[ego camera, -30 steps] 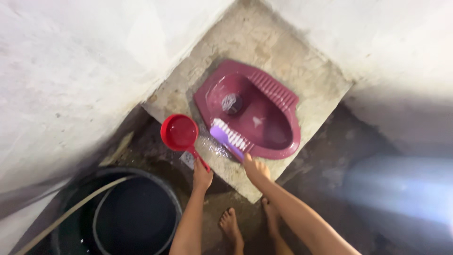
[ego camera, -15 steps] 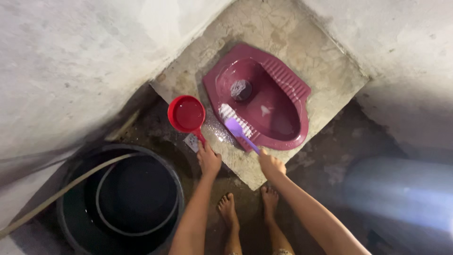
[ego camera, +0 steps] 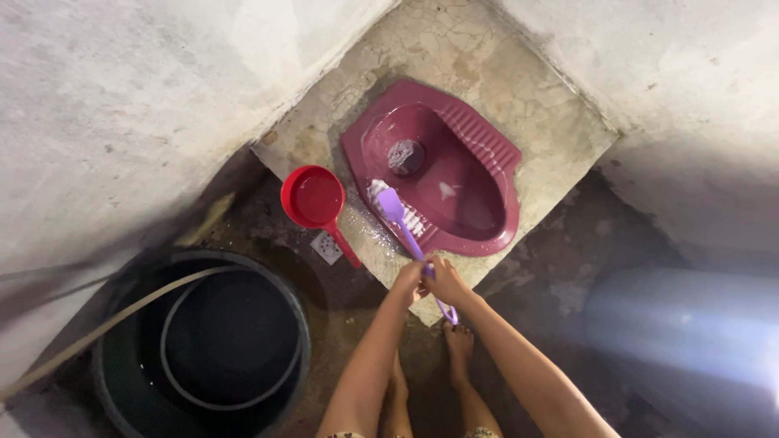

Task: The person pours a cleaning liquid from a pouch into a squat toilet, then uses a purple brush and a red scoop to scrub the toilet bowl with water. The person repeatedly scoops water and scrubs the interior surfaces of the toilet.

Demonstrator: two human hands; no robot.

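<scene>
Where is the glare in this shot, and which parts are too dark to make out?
Head view: a bright bluish-white flare washes out the lower right, by the grey wall; the black barrel at lower left and the floor beside it sit in deep shadow; the maroon squat toilet pan and purple brush are evenly lit and sharp; the pan's wet surface shows small highlights.

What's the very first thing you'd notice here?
The dark red squat toilet set in the concrete corner stands out first. Both hands, left hand and right hand, grip a purple brush on its rim. A red dipper lies left of it, beside a big dark water tub.
</scene>
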